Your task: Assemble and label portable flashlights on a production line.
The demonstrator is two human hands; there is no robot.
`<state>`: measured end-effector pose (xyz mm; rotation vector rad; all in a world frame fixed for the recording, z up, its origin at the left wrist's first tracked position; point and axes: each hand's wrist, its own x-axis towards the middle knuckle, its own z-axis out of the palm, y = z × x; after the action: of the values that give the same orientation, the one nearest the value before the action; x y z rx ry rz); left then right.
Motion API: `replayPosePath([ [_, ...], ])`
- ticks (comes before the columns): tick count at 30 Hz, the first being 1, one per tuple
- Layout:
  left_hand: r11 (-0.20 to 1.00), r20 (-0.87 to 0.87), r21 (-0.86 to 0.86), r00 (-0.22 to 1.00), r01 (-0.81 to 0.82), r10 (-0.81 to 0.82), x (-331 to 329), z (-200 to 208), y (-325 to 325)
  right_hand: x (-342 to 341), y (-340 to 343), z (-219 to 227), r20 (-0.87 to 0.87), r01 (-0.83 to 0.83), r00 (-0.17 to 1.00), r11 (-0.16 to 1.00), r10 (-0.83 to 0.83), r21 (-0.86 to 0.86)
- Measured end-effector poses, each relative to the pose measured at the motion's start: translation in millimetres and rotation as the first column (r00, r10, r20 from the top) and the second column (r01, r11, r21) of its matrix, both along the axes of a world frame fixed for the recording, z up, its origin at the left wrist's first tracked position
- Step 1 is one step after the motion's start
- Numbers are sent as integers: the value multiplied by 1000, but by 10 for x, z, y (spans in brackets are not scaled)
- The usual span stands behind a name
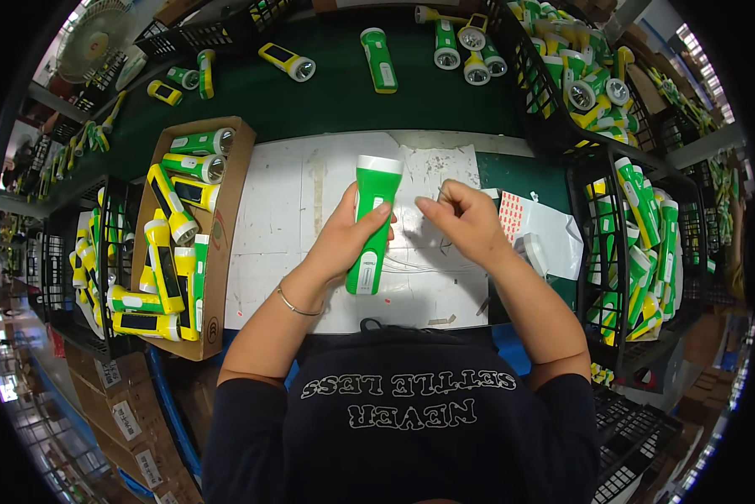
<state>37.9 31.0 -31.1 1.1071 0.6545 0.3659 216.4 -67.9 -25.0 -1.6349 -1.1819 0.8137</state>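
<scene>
A green flashlight (367,262) with a white head rim stands nearly upright in the picture over the white work surface (285,189). My left hand (342,233) is wrapped round its middle, the thumb lying across the front near the switch. To the right of it, apart from the flashlight, my right hand (468,220) is raised with its fingers curled and thumb bent in. Whatever those fingers may pinch is too small to make out. Beside my right wrist lies a sheet of small red stickers (512,215) on white backing.
On the left, a cardboard box (241,160) holds several yellow and green flashlights. Black crates of flashlights stand at right (617,294), far right (533,80) and far left (117,244). Loose flashlights, one green (379,60), lie along the dark green belt (327,105). A white object (532,252) sits near my right forearm.
</scene>
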Motion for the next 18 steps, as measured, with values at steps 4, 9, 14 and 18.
replayPosePath([
  [4,733,-239,635,964,244,-114,-67,182,-62,60,93,317,30,-138,989,982,143,-128],
  [9,390,-461,806,885,446,-59,-267,305,77,246,33,262,-24,-346,938,933,345,-98],
  [14,358,-666,695,746,624,-6,-603,375,277,248,-53,245,-180,-286,944,958,278,-17],
  [18,425,-579,681,794,596,-186,-537,377,231,201,5,234,-208,-349,924,931,322,-108],
])
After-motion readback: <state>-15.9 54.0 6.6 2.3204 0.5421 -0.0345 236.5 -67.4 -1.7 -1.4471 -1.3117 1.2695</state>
